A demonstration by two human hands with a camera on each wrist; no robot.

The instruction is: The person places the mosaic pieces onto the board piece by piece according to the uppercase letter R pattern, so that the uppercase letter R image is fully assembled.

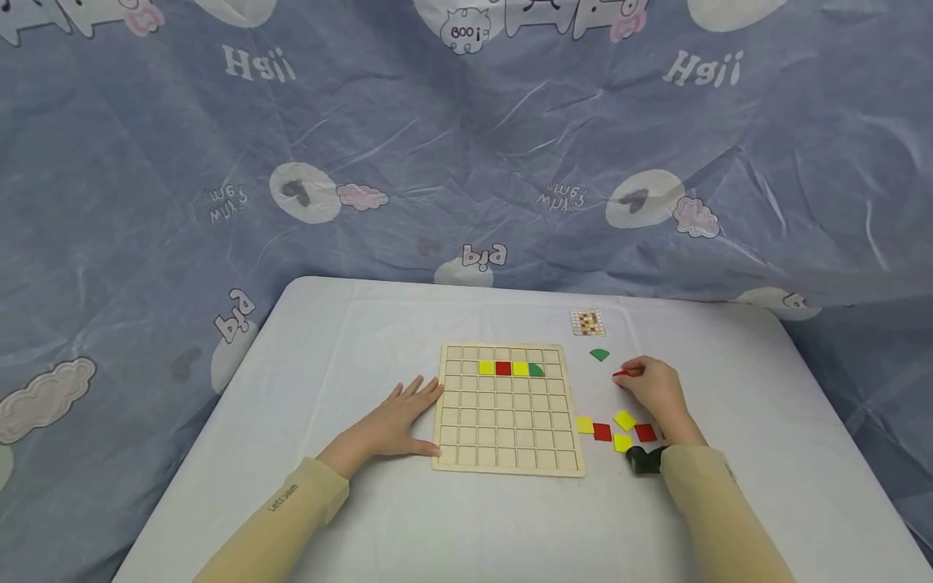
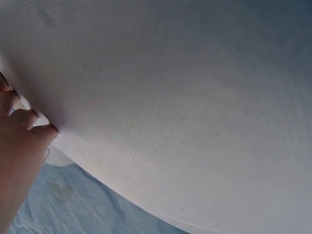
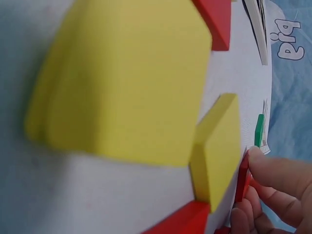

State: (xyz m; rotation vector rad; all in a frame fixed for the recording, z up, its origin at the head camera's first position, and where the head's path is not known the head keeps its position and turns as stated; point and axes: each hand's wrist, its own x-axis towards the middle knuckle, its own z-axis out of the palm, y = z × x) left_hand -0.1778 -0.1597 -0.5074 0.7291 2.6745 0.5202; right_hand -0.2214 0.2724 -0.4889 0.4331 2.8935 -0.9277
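Note:
A wooden grid board (image 1: 499,421) lies on the white table, with a yellow tile (image 1: 487,368), a red tile (image 1: 503,368), another yellow tile (image 1: 520,369) and a green quarter-round tile (image 1: 536,370) side by side in its second row. My left hand (image 1: 397,421) rests at the board's left edge, fingers spread and thumb at the lower corner. To the right of the board, my right hand (image 1: 652,389) pinches a red tile (image 3: 243,178) between thumb and fingers. A loose green quarter-round tile (image 1: 600,355) lies just beyond that hand.
Several yellow and red tiles lie right of the board, among them a yellow tile (image 1: 624,420) and a red tile (image 1: 602,432). A small patterned card (image 1: 587,322) lies at the back. Behind the table hangs a blue-grey printed cloth (image 1: 452,146).

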